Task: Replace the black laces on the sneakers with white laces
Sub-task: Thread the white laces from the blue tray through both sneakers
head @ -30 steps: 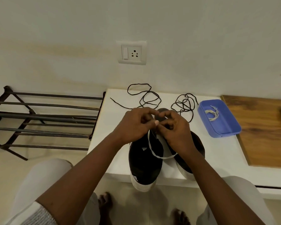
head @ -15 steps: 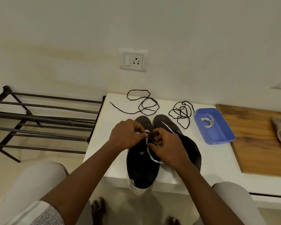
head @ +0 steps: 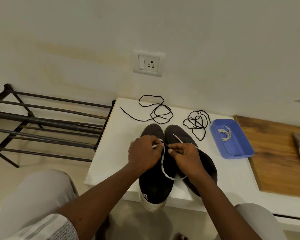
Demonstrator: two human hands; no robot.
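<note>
Mid-frame, the left hand [head: 144, 153] pinches one end of the white lace [head: 163, 168] and the right hand [head: 184, 156] pinches another stretch, over the sneakers [head: 156, 187]; relacing seems under way. Black laces [head: 197, 122] lie loose above. The next move likely needs a tip steered into an eyelet.

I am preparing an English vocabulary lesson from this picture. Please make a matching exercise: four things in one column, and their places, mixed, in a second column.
1 blue tray
2 black laces
3 white lace
4 metal rack

A pinched by the left hand and right hand over the sneakers
B beside the table, on its left
C on the table, between sneakers and wall
D at the table's right edge

Pairs: 1-D, 2-C, 3-A, 4-B.
</note>
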